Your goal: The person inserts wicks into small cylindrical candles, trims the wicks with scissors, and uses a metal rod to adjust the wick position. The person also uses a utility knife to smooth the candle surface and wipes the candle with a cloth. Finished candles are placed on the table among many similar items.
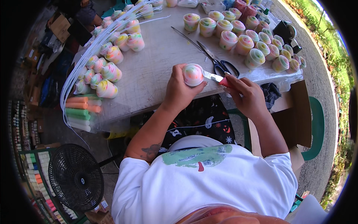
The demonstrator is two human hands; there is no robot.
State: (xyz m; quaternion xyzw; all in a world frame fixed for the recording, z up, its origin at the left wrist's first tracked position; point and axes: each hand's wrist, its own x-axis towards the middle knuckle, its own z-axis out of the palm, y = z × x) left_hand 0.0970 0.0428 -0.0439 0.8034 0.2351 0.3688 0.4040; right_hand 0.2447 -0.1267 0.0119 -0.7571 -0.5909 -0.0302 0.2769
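Note:
My left hand (175,89) is closed around a round candle (193,75), white with swirls of pink, orange and green, its flat round end facing up. In my right hand (247,94) is a knife (212,76) with a red handle. Its blade points left and meets the candle's right edge, or lies just beside it. Scissors (220,66) with dark handles lie on the table (156,63) just beyond the blade. A thin metal blade or rod (185,37) rests beyond them, pointing toward the far left.
Several cup-shaped swirled candles (256,59) stand at the far right. Others lie on their sides (112,72) at the left, under long white wicks (80,67). Coloured sticks (77,105) sit at the left edge. Below are a fan (76,177), an open carton (294,115) and a green chair (316,128).

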